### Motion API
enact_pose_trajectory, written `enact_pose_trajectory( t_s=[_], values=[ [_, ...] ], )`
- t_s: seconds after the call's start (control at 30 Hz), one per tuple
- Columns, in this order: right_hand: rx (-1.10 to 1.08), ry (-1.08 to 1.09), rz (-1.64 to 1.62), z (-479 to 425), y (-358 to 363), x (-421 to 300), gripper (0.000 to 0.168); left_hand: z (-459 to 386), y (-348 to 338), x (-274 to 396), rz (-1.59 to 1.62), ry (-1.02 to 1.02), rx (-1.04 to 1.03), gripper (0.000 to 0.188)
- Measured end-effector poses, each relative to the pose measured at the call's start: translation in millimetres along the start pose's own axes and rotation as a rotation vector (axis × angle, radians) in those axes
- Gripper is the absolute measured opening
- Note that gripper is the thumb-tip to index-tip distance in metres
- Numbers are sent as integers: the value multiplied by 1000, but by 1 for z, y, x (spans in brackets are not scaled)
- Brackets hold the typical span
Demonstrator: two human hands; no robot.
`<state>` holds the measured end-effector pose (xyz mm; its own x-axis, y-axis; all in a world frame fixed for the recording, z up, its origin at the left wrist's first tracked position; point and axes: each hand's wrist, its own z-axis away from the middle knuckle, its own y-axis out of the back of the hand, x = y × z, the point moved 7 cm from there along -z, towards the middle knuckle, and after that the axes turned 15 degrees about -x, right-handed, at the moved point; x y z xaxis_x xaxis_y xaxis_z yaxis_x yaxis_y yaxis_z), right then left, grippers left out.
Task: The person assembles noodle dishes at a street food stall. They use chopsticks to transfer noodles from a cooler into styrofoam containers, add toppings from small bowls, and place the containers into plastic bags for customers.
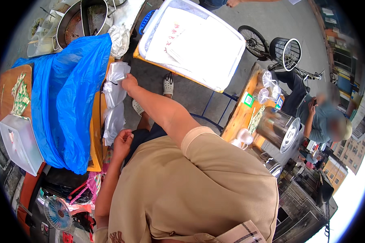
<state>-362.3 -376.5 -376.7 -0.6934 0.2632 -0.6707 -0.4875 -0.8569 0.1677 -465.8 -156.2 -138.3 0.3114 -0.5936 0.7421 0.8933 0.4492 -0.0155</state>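
Note:
My right hand (130,83) is stretched forward, its fingers closed on the edge of a bundle of white plastic bags (117,71). The bags hang along the side of a stall table (96,130), tied with a dark cord. More thin plastic bags (115,121) hang below them. My left hand (123,142) is beside these lower bags, fingers curled and thumb against the fingertips; nothing shows in it. A blue plastic sheet (76,91) is draped over the table just left of both hands.
A white tub (238,65) with a white cloth (197,39) stands ahead. Behind the sheet is a divided metal pot (60,27) of broth. On the right, a wooden table (235,117) bears a steel canister (272,126); a person (319,121) sits beyond, near a bicycle (258,45).

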Motion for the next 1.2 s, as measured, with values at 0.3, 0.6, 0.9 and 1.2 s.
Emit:
enact_pose_trajectory(
  t_s=[0.3,0.6,0.9,1.2],
  values=[
    [197,-27,-93,63,76,1,13,-4,35,-1,110,-83,14,24],
    [-160,61,-386,252,167,-27,14,-99,47,62,-195,-352,125,39],
    [48,155,-236,326,220,-66,16,-121,-25,96,264,-160,-500,22],
    [-43,317,78,330,172,-108,33,-86,-43,121,688,-129,-489,22]
  ],
)
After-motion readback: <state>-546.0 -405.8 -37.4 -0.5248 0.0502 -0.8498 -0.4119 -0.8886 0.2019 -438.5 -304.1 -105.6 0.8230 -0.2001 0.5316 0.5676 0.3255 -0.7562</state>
